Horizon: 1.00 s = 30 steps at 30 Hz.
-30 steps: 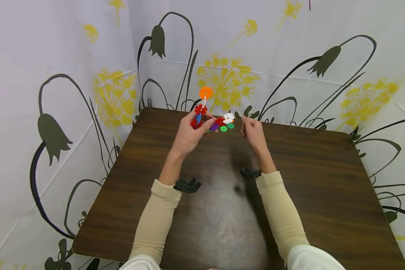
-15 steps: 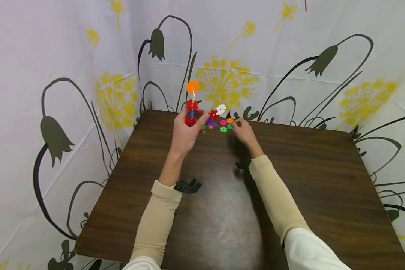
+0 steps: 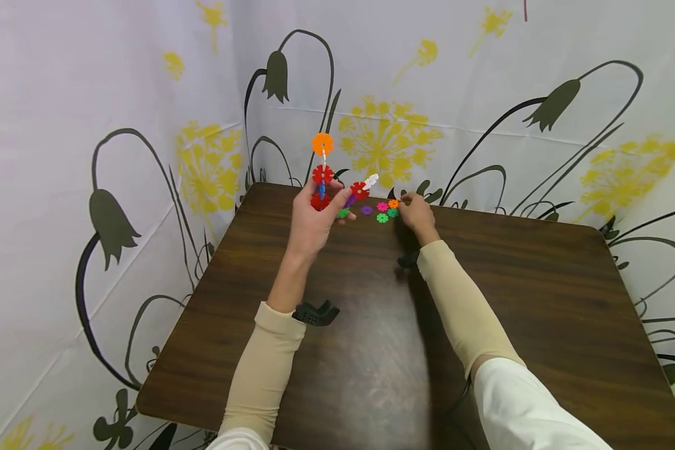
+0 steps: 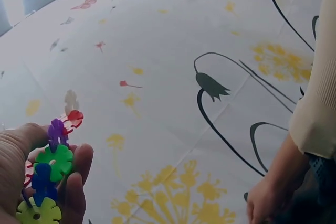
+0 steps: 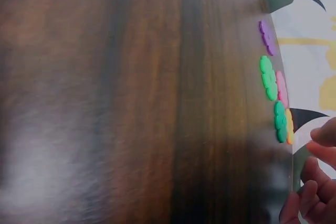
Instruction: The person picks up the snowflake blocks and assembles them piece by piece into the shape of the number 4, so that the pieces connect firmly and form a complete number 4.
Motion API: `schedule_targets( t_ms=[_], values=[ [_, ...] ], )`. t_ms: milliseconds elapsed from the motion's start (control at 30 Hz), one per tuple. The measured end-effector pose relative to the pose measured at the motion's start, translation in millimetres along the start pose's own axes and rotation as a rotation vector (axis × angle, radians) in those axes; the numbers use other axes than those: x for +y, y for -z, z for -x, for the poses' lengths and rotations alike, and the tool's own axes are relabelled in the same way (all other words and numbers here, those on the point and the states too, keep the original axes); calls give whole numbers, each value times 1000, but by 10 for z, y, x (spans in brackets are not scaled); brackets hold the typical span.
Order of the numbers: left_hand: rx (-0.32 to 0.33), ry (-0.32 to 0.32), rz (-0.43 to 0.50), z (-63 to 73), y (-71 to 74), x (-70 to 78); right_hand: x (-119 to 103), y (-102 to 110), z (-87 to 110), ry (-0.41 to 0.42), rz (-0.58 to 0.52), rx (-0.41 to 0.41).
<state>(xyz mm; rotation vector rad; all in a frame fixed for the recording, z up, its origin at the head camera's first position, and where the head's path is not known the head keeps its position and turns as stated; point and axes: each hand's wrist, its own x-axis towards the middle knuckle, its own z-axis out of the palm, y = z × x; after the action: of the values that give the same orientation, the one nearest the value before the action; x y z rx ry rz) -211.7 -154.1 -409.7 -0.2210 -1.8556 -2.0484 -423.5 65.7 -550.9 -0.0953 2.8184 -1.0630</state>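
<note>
My left hand point(image 3: 310, 215) holds a chain of interlocking flower-shaped plastic discs between thumb and fingers. An orange disc point(image 3: 322, 144) tops one upright end, above a white disc seen edge-on and a red disc point(image 3: 322, 175). The other end slants right, with another red disc point(image 3: 360, 190) and a white disc point(image 3: 372, 180). In the left wrist view, green point(image 4: 54, 162), blue and yellow-green discs show against the palm. My right hand point(image 3: 417, 211) is low at the table's far edge, fingertips beside a loose orange disc point(image 3: 393, 204); whether they pinch anything I cannot tell.
Loose discs lie near the far edge of the brown wooden table point(image 3: 360, 325): purple point(image 3: 367, 210), pink point(image 3: 382, 206), light green point(image 3: 382, 218) and dark green point(image 3: 392, 212). A white curtain point(image 3: 416, 137) with printed flowers hangs right behind that edge.
The right hand has come down to the far edge beside the loose discs. The left hand has shifted slightly left with the chain, whose white end has turned edge-on, leaving the loose discs in sight.
</note>
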Motion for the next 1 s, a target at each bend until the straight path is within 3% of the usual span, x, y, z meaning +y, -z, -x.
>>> schedule_targets(
  t_ms=[167,467,1000],
  values=[
    [-25,30,35,-3,-11,-11,47,13,-81,-45,2,9],
    [-93,-7,42,12,44,-31,35,-36,-90,-79,23,19],
    [-115,-19,0,-12,122,-38,-110,-18,-146,-145,-49,-17]
  ],
)
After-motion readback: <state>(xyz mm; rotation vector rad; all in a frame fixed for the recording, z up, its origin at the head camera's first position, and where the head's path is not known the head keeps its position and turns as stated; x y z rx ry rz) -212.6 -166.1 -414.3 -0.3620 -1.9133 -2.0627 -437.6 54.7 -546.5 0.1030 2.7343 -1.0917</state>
